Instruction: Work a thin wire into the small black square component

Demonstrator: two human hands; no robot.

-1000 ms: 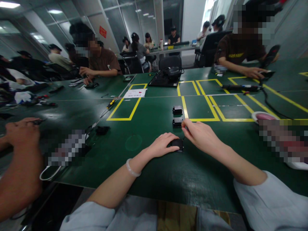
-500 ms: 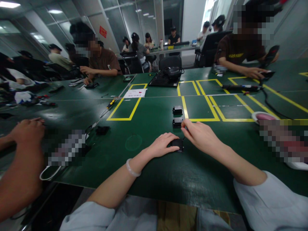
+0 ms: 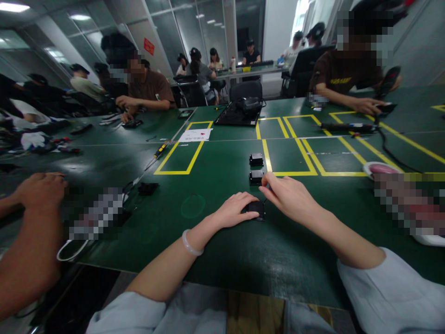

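On the green table point(image 3: 222, 250), my left hand point(image 3: 239, 208) is closed around the left side of a small black block-like part point(image 3: 257, 211), thumb in front and fingers behind. My right hand point(image 3: 287, 192) pinches at the part's upper right corner. A thin dark shaft point(image 3: 265, 201) shows between its fingertips and the part; the rest of it is hidden by the fingers, so I cannot tell its kind. Just beyond, two similar black blocks stand in a row, the nearer block point(image 3: 256, 177) beside my right fingertips and the farther block point(image 3: 256, 159) behind it.
Yellow tape rectangles point(image 3: 294, 173) mark the table. A yellow-black screwdriver point(image 3: 160, 150), a paper sheet point(image 3: 195, 135) and a small black piece point(image 3: 148, 188) lie to the left. A co-worker's arm point(image 3: 38, 222) rests at far left; a white-rimmed object point(image 3: 382, 168) sits at right.
My right fingertips have shifted very slightly at the part's corner. My left hand and the black part stay in place.
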